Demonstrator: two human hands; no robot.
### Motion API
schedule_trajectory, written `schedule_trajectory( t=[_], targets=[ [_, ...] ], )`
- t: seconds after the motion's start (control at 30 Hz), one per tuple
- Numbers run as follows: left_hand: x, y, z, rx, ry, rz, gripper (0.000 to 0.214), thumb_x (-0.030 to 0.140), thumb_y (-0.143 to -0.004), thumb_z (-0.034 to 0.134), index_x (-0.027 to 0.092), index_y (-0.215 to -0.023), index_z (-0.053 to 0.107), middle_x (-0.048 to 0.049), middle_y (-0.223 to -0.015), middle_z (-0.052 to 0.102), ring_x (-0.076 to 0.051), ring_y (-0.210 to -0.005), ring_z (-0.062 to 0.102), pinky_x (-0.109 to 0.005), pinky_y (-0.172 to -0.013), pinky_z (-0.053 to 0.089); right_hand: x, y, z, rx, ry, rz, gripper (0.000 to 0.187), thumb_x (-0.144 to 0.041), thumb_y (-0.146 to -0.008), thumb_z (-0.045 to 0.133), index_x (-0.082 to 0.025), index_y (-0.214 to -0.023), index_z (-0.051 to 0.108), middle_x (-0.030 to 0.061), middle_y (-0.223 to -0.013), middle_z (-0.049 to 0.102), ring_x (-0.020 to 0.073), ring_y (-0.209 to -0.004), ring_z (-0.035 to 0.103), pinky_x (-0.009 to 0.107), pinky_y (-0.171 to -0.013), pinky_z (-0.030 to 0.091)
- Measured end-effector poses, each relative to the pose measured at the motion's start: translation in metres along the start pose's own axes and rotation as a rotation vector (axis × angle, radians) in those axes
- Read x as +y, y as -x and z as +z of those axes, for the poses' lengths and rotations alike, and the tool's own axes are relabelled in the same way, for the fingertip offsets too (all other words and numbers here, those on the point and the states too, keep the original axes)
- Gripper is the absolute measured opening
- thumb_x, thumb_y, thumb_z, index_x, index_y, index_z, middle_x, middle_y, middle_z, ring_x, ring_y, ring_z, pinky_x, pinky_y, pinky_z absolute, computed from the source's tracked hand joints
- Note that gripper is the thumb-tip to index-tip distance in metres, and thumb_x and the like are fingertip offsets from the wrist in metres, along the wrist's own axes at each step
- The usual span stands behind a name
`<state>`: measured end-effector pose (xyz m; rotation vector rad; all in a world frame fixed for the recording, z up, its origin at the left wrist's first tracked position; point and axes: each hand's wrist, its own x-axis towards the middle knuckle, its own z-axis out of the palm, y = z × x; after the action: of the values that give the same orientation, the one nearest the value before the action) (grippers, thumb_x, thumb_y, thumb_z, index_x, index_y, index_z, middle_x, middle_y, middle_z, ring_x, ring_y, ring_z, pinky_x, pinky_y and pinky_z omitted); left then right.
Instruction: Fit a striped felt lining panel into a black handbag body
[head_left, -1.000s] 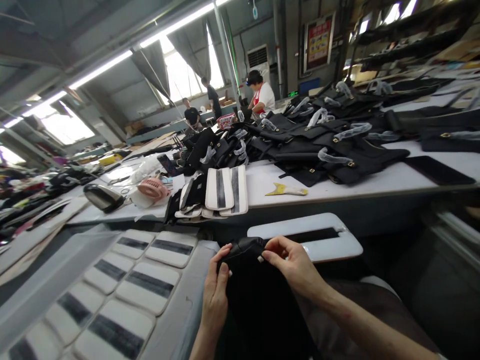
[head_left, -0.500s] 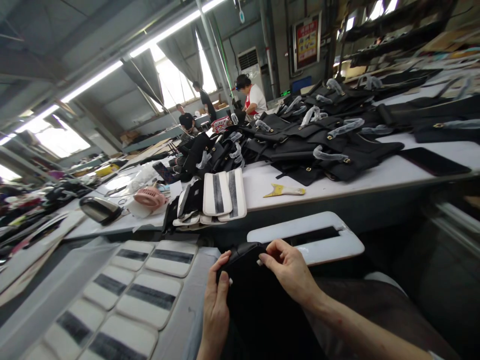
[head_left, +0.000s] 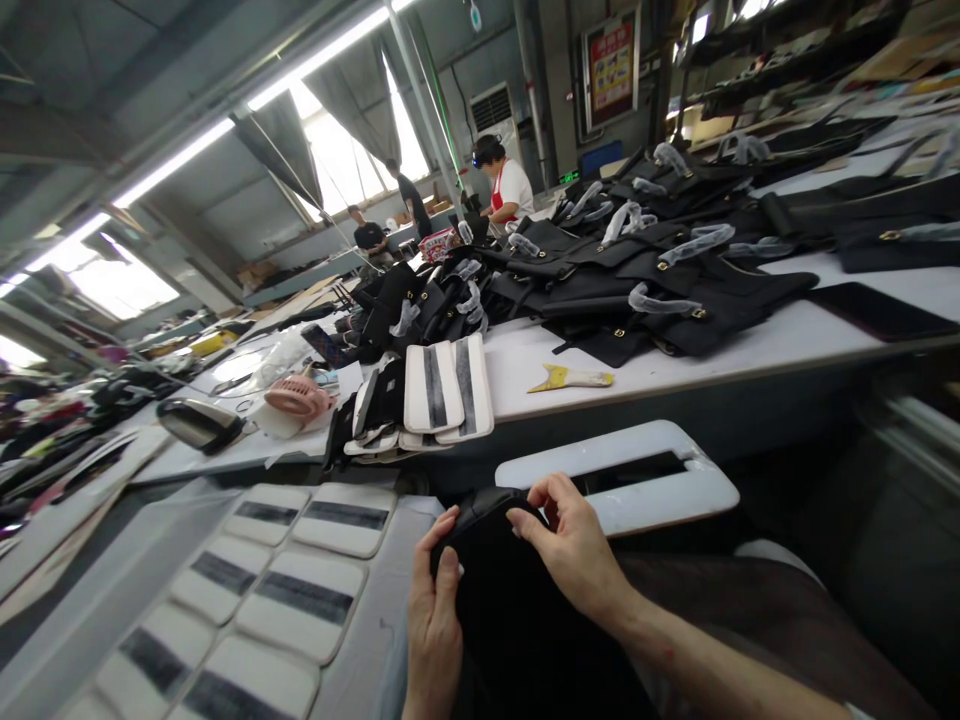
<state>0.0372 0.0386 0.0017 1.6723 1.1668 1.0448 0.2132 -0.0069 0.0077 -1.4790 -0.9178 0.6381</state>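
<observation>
In the head view a black bag piece [head_left: 536, 620] with a rounded, smooth upper edge hangs upright between my hands. My left hand [head_left: 436, 620] is closed on its left edge, fingers behind and thumb in front. A small white bit shows beside that thumb. My right hand [head_left: 574, 550] pinches the top right edge between thumb and bent fingers. The lower part of the piece runs down into the dark at the bottom of the view. Just behind my right hand lies a white board [head_left: 652, 475] with a dark slot.
To the left, several cream pads with dark stripes [head_left: 300, 600] lie on a covered surface. On the white table [head_left: 517, 385] are more striped pads [head_left: 433, 385], a yellow-white tool [head_left: 570, 378], a pink fan [head_left: 298, 397] and piled black bags [head_left: 600, 280]. Several people stand or sit beyond.
My right hand has shifted slightly left along the top edge, its thumb now covering the white bit seen there before. My left hand keeps its hold.
</observation>
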Motion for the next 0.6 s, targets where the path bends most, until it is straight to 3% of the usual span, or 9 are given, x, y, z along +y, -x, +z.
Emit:
schedule_trajectory(
  t=[0.1,0.6],
  targets=[
    [-0.0007,0.0005,0.0003,0.007,-0.006,-0.007,0.034,0.046,-0.096,0.044,0.029,-0.123,0.055,-0.0028,-0.136,0.054,-0.021,-0.13,0.045,-0.035,-0.109,0.034,0.0021,-0.0043,0.0014,-0.012,-0.012,0.033,0.026,-0.033,-0.084,0.061,-0.021,-0.069,0.044,-0.0029,-0.071,0.045,0.0138,-0.065,0.043,0.029,-0.062,0.036],
    [-0.0021,-0.0003,0.0033,0.059,0.031,-0.037,0.034,0.046,-0.095,0.047,0.027,-0.122,0.056,-0.0047,-0.134,0.057,-0.023,-0.128,0.049,-0.038,-0.109,0.035,0.0059,-0.0082,0.0062,-0.105,-0.249,0.222,0.032,-0.041,-0.078,0.064,-0.021,-0.067,0.042,-0.0053,-0.058,0.044,0.0108,-0.056,0.037,0.024,-0.054,0.031]
  ],
)
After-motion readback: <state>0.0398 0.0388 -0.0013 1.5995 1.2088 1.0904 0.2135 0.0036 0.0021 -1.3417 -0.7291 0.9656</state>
